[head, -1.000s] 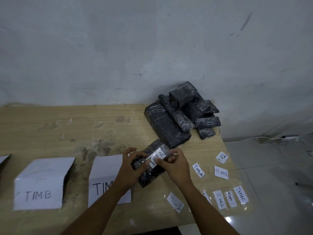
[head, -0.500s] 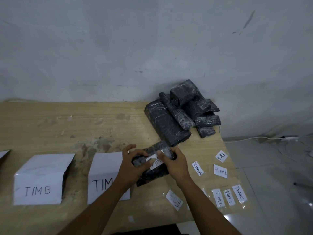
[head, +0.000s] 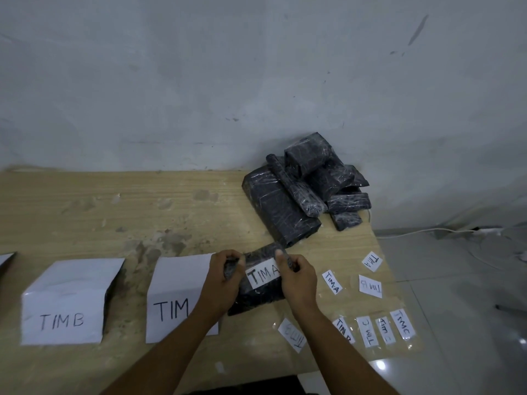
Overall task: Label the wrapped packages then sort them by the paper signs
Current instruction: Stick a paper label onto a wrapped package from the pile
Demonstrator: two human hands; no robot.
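A dark wrapped package (head: pixel 258 293) lies on the wooden table (head: pixel 114 218) in front of me, with a white label reading "TIM A" (head: pixel 263 275) on its top. My left hand (head: pixel 224 276) grips its left end and my right hand (head: pixel 298 276) grips its right end, thumbs on the top edge. A folded paper sign reading "TIM" (head: pixel 175 300), its last letter hidden by my left arm, stands just left of the package. A sign reading "TIM B" (head: pixel 68 302) stands further left. A pile of several unlabelled dark packages (head: pixel 302 186) sits at the back right.
Several loose taped labels (head: pixel 370 326) reading TIM A, TIM B and TIM C lie along the table's right and front-right edge. The corner of another sign (head: pixel 6 259) shows at the far left. A grey wall backs the table; a tiled floor with a white cable (head: pixel 413 232) lies to the right.
The package has turned so the label faces me squarely. My hands have shifted from pressing the label to gripping the package's two ends.
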